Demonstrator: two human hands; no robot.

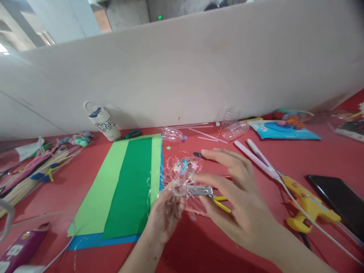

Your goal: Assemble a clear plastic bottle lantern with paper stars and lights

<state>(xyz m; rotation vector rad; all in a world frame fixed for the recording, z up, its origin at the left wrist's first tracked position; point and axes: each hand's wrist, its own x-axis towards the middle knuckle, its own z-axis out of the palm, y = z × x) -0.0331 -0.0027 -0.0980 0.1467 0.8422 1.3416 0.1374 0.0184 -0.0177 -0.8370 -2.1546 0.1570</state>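
Note:
My left hand [165,215] is closed round the base of a clear plastic flower [182,172] cut from a bottle, with small coloured stars stuck on its curled strips. My right hand [239,197] sits just right of it, fingers spread and slightly curled, thumb and forefinger touching a small metal tool [200,190] at the flower's side. Yellow-handled scissors [222,204] lie on the red table under my right hand.
Green and blue paper sheets [127,189] lie to the left. A yellow glue gun [307,206], a pink hair straightener [256,157] and a black phone [338,203] lie to the right. Clear bottles [174,134], a white bottle [102,122] and pipe cleaners [34,167] stand along the white partition.

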